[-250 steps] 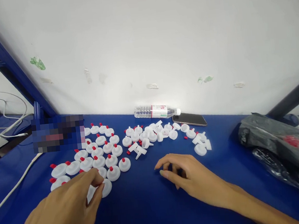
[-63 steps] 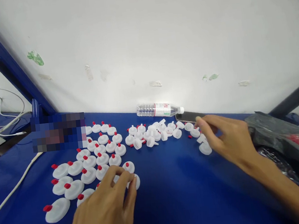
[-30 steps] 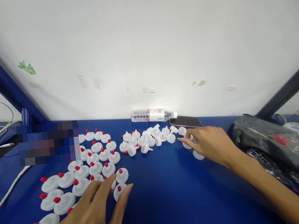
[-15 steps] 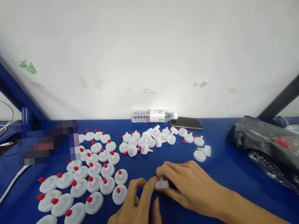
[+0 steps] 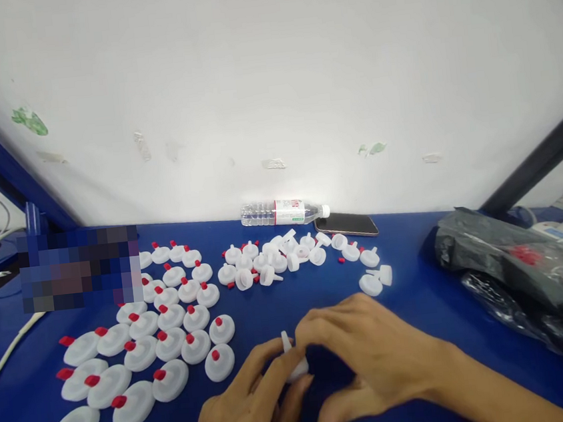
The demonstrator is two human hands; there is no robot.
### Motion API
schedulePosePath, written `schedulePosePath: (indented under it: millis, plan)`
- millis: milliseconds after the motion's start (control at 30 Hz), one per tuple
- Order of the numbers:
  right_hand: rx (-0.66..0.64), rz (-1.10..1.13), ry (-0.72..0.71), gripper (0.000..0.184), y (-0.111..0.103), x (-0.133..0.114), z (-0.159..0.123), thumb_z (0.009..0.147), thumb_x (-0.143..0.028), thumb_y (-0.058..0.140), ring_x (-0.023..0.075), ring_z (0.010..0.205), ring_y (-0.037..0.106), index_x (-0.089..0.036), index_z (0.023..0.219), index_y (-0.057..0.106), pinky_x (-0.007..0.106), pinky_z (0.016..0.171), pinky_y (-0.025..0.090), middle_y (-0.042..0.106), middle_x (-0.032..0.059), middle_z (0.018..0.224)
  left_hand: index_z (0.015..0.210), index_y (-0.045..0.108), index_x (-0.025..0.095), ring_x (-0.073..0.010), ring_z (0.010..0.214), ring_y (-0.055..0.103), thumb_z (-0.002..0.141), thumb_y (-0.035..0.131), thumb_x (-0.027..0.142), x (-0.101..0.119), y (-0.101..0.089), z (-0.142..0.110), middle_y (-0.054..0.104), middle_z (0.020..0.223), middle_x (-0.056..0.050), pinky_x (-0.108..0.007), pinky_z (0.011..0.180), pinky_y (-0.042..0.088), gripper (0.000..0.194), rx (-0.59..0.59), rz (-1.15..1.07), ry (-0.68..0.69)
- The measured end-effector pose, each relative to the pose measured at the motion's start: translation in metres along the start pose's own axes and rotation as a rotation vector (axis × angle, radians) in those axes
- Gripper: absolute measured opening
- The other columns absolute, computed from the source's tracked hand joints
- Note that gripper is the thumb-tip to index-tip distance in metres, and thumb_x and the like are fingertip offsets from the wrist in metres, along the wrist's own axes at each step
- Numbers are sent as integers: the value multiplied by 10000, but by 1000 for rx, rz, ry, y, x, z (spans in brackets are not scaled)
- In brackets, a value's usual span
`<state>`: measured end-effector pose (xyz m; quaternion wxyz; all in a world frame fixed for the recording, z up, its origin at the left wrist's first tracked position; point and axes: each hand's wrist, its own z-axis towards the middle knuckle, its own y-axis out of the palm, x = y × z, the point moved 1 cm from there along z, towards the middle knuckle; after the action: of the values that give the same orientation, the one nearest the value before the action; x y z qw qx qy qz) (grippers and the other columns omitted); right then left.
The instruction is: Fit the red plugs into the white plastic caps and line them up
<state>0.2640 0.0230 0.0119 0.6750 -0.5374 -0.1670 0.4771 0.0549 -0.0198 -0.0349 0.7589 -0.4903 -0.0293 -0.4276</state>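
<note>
My left hand [image 5: 253,398] is closed round a white nozzle cap [image 5: 297,369], whose narrow spout [image 5: 286,341] points up between the fingers. My right hand [image 5: 367,353] is bent over it from the right, its forefinger close against the cap and the left fingertips. The right thumb stands well away from that forefinger, with nothing visible between them. Left of my hands, white caps with red tips [image 5: 220,363] stand in loose rows, spouts up. Beyond my hands lies a heap of white caps [image 5: 277,261] without red tips on their spouts, with small red tips [image 5: 341,260] scattered among them.
A clear plastic bottle [image 5: 289,211] lies by the wall, beside a dark phone [image 5: 347,224]. To the right, a grey toy car in plastic wrap [image 5: 514,274] rests on the blue table [image 5: 411,251]. White cables [image 5: 12,357] run along the left edge.
The cap between my hands has turned from lying sideways to spout up, now in my left hand. My right thumb has swung away from it. The view has shifted slightly.
</note>
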Motion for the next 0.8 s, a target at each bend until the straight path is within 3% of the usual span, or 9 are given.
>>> schedulePosePath:
  millis: [67, 100, 200, 333, 533, 800]
  plan:
    - [19, -110, 62, 461, -15, 9, 0, 1054, -640, 431, 185, 723, 722, -221, 1156, 594, 298, 595, 393, 762, 16, 916, 1259, 629, 316, -106, 847, 796, 1074, 477, 287, 0, -1, 0, 750, 1207, 8, -147, 612, 621, 241, 28, 51, 16]
    - [48, -191, 115, 393, -22, 16, 0, 1096, -534, 395, 188, 741, 718, -217, 1112, 626, 303, 619, 403, 762, 25, 910, 1243, 636, 302, -114, 891, 797, 1073, 476, 265, 0, -2, 0, 749, 1210, 3, -159, 653, 634, 236, 37, 68, 27]
    - [122, -518, 392, 340, -33, 38, -2, 1114, -314, 395, 223, 846, 706, -204, 1005, 698, 306, 620, 392, 775, 62, 923, 1242, 642, 276, -125, 960, 791, 1068, 475, 217, -1, -1, 1, 749, 1217, -8, -205, 775, 654, 248, 41, 97, 66]
    - [-41, -713, 706, 209, -27, 59, -6, 1066, -239, 535, 274, 1018, 666, -212, 1112, 737, 295, 566, 375, 777, 81, 1034, 1228, 657, 291, -145, 927, 782, 1038, 527, 211, -3, 0, 2, 768, 1171, 10, -268, 756, 679, 243, 20, 129, 134]
    - [-127, -684, 740, 230, -17, 63, -9, 1065, -196, 526, 269, 989, 657, -207, 1038, 754, 292, 575, 379, 767, 97, 1007, 1231, 657, 298, -162, 1056, 753, 1023, 535, 190, -4, 1, 2, 770, 1162, 13, -264, 758, 681, 264, -15, 147, 125]
    - [-80, -644, 743, 192, -21, 60, -7, 1053, -191, 550, 262, 920, 683, -200, 991, 732, 306, 565, 347, 763, 70, 925, 1257, 653, 272, -151, 1015, 769, 1014, 532, 145, -4, 4, -1, 757, 1197, -32, -246, 770, 669, 300, -19, 130, 133]
